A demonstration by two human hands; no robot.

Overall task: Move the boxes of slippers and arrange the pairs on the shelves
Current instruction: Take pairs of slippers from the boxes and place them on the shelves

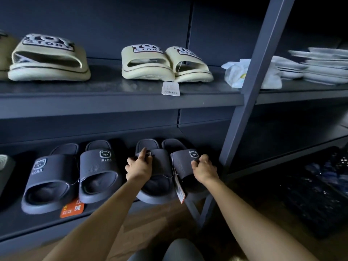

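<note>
On the lower shelf point(47, 228) stand two pairs of dark grey slippers with a bear badge. My left hand point(139, 167) grips the strap of the left slipper point(156, 187) of the right pair. My right hand point(204, 169) grips the strap of that pair's right slipper point(185, 160). An orange and white tag point(179, 191) hangs between these two. The other dark pair point(73, 178) sits to the left with an orange tag point(72, 208) in front. Cream "Toy Story" slippers point(165, 63) stand on the upper shelf point(113, 102).
A single cream slipper point(49, 59) sits at the upper shelf's left. A slanted grey shelf post point(250, 85) runs right of my right hand. Behind it lie a white bag point(235, 72) and stacked white plates point(323, 66). A dark crate point(320, 191) sits on the floor at right.
</note>
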